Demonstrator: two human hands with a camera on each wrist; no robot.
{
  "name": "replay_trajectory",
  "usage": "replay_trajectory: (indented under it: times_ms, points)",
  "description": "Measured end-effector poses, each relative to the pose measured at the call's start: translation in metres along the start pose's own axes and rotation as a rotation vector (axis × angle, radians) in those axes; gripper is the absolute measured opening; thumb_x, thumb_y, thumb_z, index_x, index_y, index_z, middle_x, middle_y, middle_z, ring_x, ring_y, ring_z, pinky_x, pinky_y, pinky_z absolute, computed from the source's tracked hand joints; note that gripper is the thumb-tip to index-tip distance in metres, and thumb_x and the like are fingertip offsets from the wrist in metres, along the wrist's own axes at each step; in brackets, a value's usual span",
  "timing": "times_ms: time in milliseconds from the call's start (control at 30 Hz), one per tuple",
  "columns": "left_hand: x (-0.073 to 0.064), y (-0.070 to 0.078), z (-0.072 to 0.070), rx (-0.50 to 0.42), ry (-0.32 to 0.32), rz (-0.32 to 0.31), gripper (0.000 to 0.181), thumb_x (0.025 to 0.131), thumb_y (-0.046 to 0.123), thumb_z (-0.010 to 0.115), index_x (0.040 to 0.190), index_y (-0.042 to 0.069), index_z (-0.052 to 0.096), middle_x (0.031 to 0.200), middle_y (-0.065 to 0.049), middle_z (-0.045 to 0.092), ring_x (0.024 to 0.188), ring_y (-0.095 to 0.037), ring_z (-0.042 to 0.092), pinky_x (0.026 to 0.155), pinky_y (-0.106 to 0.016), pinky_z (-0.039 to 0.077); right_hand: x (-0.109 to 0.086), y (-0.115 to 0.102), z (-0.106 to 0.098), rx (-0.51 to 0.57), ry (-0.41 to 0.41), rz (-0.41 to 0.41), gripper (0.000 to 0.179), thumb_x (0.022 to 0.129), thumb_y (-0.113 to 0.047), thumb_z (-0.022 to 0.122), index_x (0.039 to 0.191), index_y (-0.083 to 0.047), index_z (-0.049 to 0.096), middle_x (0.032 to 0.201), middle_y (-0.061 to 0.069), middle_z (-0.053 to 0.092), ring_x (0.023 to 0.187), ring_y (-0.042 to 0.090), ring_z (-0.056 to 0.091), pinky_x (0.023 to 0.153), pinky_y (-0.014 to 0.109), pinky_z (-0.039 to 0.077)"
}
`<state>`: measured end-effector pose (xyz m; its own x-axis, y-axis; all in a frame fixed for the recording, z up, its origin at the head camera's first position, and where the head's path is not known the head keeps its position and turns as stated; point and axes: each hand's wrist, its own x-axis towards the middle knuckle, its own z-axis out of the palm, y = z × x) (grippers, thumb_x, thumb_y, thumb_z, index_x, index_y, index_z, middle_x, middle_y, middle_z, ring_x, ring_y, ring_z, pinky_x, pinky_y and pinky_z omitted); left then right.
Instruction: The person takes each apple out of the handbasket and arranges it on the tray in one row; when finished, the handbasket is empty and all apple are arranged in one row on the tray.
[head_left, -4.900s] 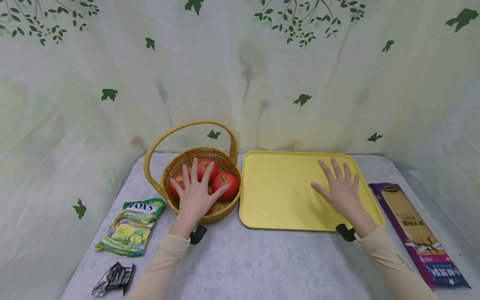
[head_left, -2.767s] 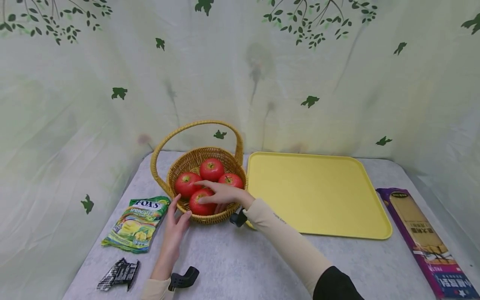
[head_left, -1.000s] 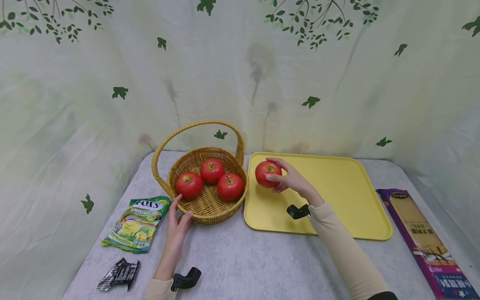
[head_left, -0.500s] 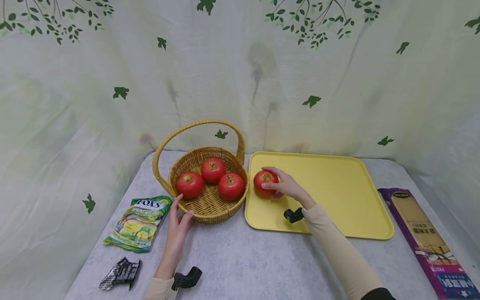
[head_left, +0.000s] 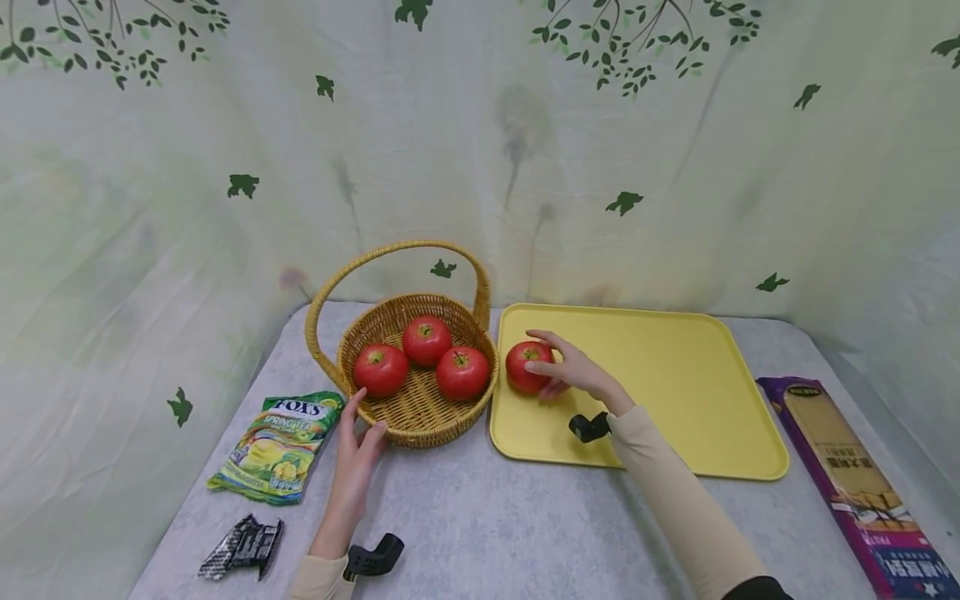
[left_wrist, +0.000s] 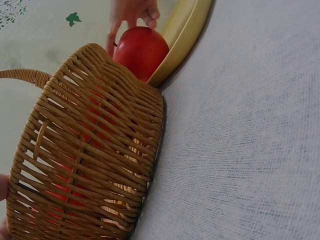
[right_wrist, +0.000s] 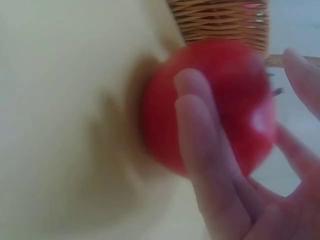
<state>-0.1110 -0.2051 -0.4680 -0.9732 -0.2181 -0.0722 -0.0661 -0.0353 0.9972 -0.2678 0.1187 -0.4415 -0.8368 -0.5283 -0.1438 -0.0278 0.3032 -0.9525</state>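
A red apple (head_left: 521, 375) rests on the left part of the yellow tray (head_left: 660, 392). My right hand (head_left: 577, 371) is around it with loosened fingers; in the right wrist view one finger (right_wrist: 305, 80) stands apart from the apple while others lie along its side. My left hand (head_left: 352, 467) touches the near-left rim of the wicker basket (head_left: 420, 429) with spread fingertips. Three more red apples sit in the basket: one at the left (head_left: 381, 370), one at the back (head_left: 427, 340), one at the right (head_left: 462, 373). The left wrist view shows the basket's woven wall (left_wrist: 90, 150).
The basket's tall handle (head_left: 397, 246) arches over its back. Left of my left hand lie a green FOX'S candy bag (head_left: 277, 450) and a small black-and-silver packet (head_left: 243, 546). A long purple package (head_left: 855, 487) lies beyond the tray's right edge. A printed curtain (head_left: 480, 167) hangs behind the table.
My right hand took an apple from the basket, carried it right and lowered it onto the tray; its fingers have just loosened. My left hand went to the basket rim and stays there.
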Motion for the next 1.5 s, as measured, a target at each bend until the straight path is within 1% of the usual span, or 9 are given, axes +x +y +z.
replay_trajectory:
  times_ms: [167, 333, 467, 567, 667, 767, 900, 1300, 1500]
  points:
    - [0.0, 0.0, -0.001, 0.008, 0.004, 0.003, 0.06, 0.102, 0.011, 0.042, 0.154, 0.023, 0.013, 0.156, -0.005, -0.001, 0.134, -0.036, 0.025, 0.107, -0.053, 0.027, 0.0, -0.017, -0.004, 0.045, -0.001, -0.101, 0.059, 0.094, -0.014, 0.062, 0.146, -0.012, 0.036, 0.145, 0.023, 0.033, 0.074, 0.039, 0.065, 0.069, 0.049, 0.055]
    - [0.001, -0.001, -0.001, 0.018, 0.013, 0.003, 0.06, 0.102, 0.012, 0.042, 0.154, 0.024, 0.014, 0.157, -0.005, 0.0, 0.134, -0.036, 0.026, 0.106, -0.054, 0.028, 0.006, -0.037, 0.005, 0.083, -0.073, -0.208, 0.055, 0.094, -0.009, 0.061, 0.144, -0.007, 0.039, 0.14, 0.025, 0.04, 0.094, 0.042, 0.062, 0.078, 0.047, 0.053]
    - [0.001, -0.002, 0.0, 0.02, 0.015, -0.008, 0.06, 0.102, 0.012, 0.042, 0.153, 0.024, 0.014, 0.157, -0.005, 0.0, 0.133, -0.035, 0.027, 0.106, -0.053, 0.028, 0.017, -0.048, 0.017, 0.033, -0.171, -0.287, 0.055, 0.092, -0.004, 0.061, 0.143, -0.002, 0.039, 0.139, 0.023, 0.043, 0.114, 0.048, 0.05, 0.092, 0.048, 0.046]
    - [0.002, -0.003, 0.0, 0.022, 0.016, -0.012, 0.06, 0.102, 0.012, 0.042, 0.153, 0.024, 0.014, 0.157, -0.005, -0.001, 0.132, -0.035, 0.027, 0.106, -0.053, 0.029, 0.027, -0.056, 0.025, -0.07, -0.223, -0.318, 0.056, 0.09, -0.006, 0.064, 0.142, -0.003, 0.041, 0.139, 0.017, 0.046, 0.122, 0.043, 0.045, 0.099, 0.046, 0.04]
    - [0.002, -0.004, 0.0, 0.021, 0.018, -0.015, 0.06, 0.102, 0.012, 0.042, 0.153, 0.025, 0.014, 0.157, -0.005, -0.001, 0.132, -0.035, 0.027, 0.106, -0.053, 0.029, 0.035, -0.064, 0.032, -0.15, -0.283, -0.301, 0.056, 0.089, -0.007, 0.065, 0.141, -0.006, 0.044, 0.139, 0.01, 0.047, 0.126, 0.037, 0.042, 0.104, 0.046, 0.034]
    - [0.003, -0.005, 0.0, 0.015, 0.019, -0.015, 0.059, 0.102, 0.013, 0.043, 0.153, 0.025, 0.015, 0.157, -0.005, 0.0, 0.132, -0.034, 0.027, 0.106, -0.053, 0.029, 0.045, -0.069, 0.037, -0.179, -0.365, -0.264, 0.057, 0.088, -0.006, 0.065, 0.141, -0.004, 0.044, 0.14, 0.013, 0.045, 0.13, 0.034, 0.037, 0.108, 0.046, 0.029]
    - [0.003, -0.006, 0.0, 0.006, 0.019, -0.01, 0.059, 0.102, 0.014, 0.043, 0.153, 0.024, 0.015, 0.156, -0.005, 0.002, 0.131, -0.034, 0.028, 0.106, -0.051, 0.03, 0.057, -0.075, 0.044, -0.219, -0.44, -0.21, 0.058, 0.086, -0.004, 0.065, 0.14, -0.004, 0.045, 0.142, 0.013, 0.042, 0.132, 0.029, 0.034, 0.106, 0.04, 0.032]
    - [0.003, -0.007, 0.0, 0.018, 0.03, 0.017, 0.057, 0.102, 0.013, 0.044, 0.152, 0.022, 0.018, 0.155, -0.01, 0.005, 0.13, -0.035, 0.031, 0.104, -0.053, 0.032, 0.072, -0.081, 0.062, -0.442, -0.538, -0.135, 0.054, 0.085, 0.002, 0.062, 0.137, -0.01, 0.052, 0.144, 0.005, 0.038, 0.128, 0.02, 0.033, 0.102, 0.032, 0.035]
    - [0.004, -0.008, -0.001, 0.017, 0.033, 0.011, 0.056, 0.102, 0.013, 0.044, 0.151, 0.022, 0.019, 0.154, -0.01, 0.006, 0.13, -0.034, 0.032, 0.104, -0.051, 0.033, 0.072, -0.082, 0.072, -0.633, -0.525, -0.113, 0.055, 0.083, 0.003, 0.063, 0.133, -0.017, 0.056, 0.143, 0.005, 0.034, 0.129, 0.028, 0.027, 0.104, 0.042, 0.031]
